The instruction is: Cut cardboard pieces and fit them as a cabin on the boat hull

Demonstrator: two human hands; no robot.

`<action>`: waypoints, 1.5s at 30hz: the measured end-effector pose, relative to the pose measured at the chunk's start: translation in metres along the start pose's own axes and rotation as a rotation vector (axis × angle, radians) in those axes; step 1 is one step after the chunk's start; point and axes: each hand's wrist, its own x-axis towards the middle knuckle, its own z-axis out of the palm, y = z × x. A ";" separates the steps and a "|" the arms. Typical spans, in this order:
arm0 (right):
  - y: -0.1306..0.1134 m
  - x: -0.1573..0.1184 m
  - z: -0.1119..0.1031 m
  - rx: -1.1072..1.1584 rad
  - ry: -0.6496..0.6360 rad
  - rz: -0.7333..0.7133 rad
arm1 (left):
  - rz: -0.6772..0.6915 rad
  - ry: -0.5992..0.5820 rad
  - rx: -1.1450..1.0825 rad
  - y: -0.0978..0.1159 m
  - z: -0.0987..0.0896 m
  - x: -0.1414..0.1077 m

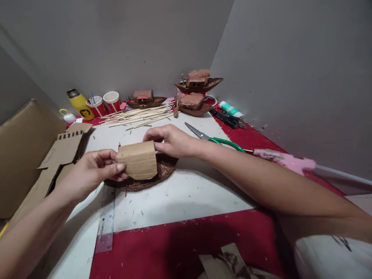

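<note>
Between my hands is a bent piece of cardboard [137, 161], curved over like a small roof. My left hand [101, 164] pinches its left edge with thumb and fingers. At its upper right corner, my right hand [170, 140] has its fingers closed on the far edge, partly hidden behind the cardboard. Directly beneath is a dark brown model boat hull [167, 166] with pointed ends, lying on white paper. The cardboard covers the hull's middle, and I cannot tell whether the two touch. A clear ruler [105, 226] lies just in front of the hull's left end.
Green-handled scissors [215, 138] and a pink glue gun [286, 161] lie to the right. Several thin wooden sticks [136, 116] and finished model boats [192, 102] stand behind. Cut cardboard [62, 149] is at left, near red cups [112, 101] and a yellow bottle [81, 104].
</note>
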 end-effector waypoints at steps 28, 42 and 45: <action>0.003 -0.014 0.009 -0.256 -0.170 -0.130 | 0.677 0.365 0.822 -0.050 0.041 -0.028; 0.006 -0.022 0.019 0.105 -0.164 0.225 | 0.625 0.327 0.748 -0.048 0.041 -0.030; 0.007 -0.025 0.021 0.172 -0.152 0.288 | 0.557 0.305 0.717 -0.043 0.034 -0.031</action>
